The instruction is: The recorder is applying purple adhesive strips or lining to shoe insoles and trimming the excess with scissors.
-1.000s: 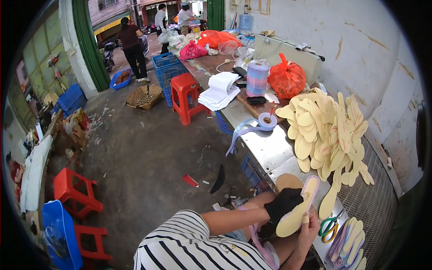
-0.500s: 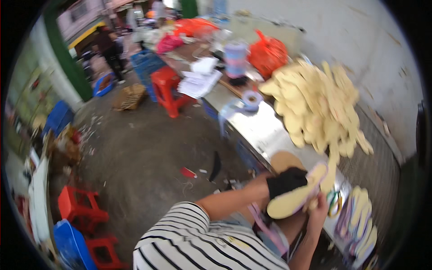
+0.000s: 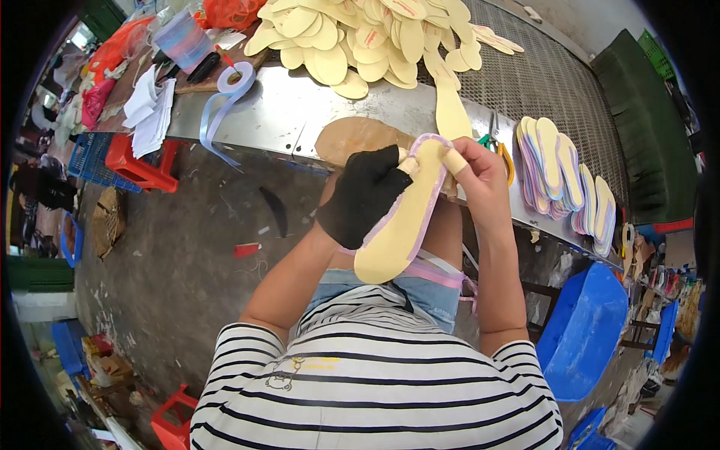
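Observation:
A pale yellow insole [image 3: 397,232] with a lilac strip along its edge is held over my lap, its wider end up and its narrower end toward me. My left hand [image 3: 364,191], in a black fingerless glove, grips its left side near the top. My right hand [image 3: 484,169], with wrapping on the thumb, pinches the upper right edge. A brown sole-shaped board [image 3: 349,139] lies on the table just behind my hands, partly covered by them. Beyond my right hand are scissors [image 3: 491,142] with green and yellow handles.
A big heap of plain insoles [image 3: 367,45] covers the far part of the metal table [image 3: 277,112]. Edged insoles [image 3: 551,161] are stacked at the right. A ribbon roll [image 3: 236,77] trails off the front edge. A blue tub [image 3: 585,330] stands at right, a red stool [image 3: 142,161] at left.
The view has swung right and downward, so the table now runs across the top. The insole stays in both hands; my left fingers now show at its upper left side, near the right hand's pinch.

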A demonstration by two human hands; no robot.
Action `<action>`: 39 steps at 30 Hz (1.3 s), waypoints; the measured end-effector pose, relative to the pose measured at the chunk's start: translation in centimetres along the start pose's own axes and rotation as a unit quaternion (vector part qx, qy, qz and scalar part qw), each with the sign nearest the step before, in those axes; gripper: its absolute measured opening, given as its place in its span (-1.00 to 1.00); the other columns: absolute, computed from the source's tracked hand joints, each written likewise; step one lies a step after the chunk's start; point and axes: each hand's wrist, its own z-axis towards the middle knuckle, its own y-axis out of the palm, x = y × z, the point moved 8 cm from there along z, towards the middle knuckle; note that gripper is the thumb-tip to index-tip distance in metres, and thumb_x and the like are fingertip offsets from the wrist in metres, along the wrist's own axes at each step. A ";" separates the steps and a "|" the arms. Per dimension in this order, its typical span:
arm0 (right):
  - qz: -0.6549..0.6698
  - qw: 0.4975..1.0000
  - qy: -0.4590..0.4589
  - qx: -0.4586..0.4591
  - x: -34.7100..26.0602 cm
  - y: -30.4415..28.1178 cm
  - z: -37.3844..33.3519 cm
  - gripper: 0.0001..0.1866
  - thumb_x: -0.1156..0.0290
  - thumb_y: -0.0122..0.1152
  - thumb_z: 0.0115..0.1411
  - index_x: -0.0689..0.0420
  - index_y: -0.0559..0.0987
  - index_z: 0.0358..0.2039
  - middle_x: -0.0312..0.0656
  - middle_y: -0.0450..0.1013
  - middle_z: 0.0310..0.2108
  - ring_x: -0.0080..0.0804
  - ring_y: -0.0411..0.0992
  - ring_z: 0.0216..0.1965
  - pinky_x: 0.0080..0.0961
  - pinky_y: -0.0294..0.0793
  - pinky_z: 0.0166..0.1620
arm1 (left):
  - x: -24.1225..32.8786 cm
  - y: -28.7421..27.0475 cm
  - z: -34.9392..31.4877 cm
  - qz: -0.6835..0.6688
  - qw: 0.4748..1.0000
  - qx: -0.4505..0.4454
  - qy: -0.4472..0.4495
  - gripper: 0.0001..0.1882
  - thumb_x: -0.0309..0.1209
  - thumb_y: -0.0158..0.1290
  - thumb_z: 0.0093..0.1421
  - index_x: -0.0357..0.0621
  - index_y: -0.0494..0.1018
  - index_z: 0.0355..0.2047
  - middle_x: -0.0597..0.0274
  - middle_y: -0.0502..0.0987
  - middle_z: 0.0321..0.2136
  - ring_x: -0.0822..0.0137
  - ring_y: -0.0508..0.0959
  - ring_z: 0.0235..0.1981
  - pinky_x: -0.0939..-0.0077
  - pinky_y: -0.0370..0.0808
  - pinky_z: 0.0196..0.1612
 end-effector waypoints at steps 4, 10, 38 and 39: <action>-0.112 0.990 -0.087 -0.022 -1.0 0.7 -0.5 -0.88 0.48 0.05 0.14 0.21 0.41 -0.52 -0.49 0.24 -0.65 -0.82 0.13 -0.61 -0.79 0.07 -0.58 | -1.4 -0.2 -0.1 -0.073 0.993 0.012 -0.092 -0.81 -0.37 -0.05 0.15 -0.28 0.39 -0.42 0.17 0.38 -0.68 0.51 0.31 -0.60 0.53 0.30 -0.50; -0.056 0.997 -0.034 -0.030 0.0 1.5 -0.8 -0.84 0.46 0.06 0.15 0.20 0.38 -0.55 -0.50 0.21 -0.67 -0.83 0.13 -0.63 -0.79 0.07 -0.60 | -0.2 -1.0 2.6 -0.033 0.996 0.058 0.052 -0.85 -0.42 0.00 0.12 -0.29 0.39 -0.47 0.33 0.38 -0.67 0.58 0.29 -0.58 0.60 0.27 -0.51; 0.095 0.978 -0.058 0.176 3.6 -5.5 -3.7 -0.85 0.51 0.08 0.14 0.22 0.43 -0.25 -0.27 0.44 -0.43 -0.62 0.41 -0.46 -0.72 0.39 -0.43 | -5.4 2.0 0.3 -0.185 0.964 0.069 -0.177 -0.77 -0.28 0.02 0.15 -0.05 0.36 -0.61 0.49 0.22 -0.76 0.62 0.17 -0.75 0.68 0.08 -0.70; 0.049 0.982 -0.066 0.172 3.8 -6.2 -3.8 -0.83 0.51 0.08 0.14 0.22 0.43 -0.23 -0.30 0.44 -0.40 -0.67 0.39 -0.41 -0.74 0.36 -0.38 | -5.7 2.5 -0.2 -0.167 0.957 0.051 -0.233 -0.77 -0.28 0.02 0.14 -0.05 0.36 -0.61 0.49 0.22 -0.76 0.62 0.17 -0.74 0.67 0.08 -0.70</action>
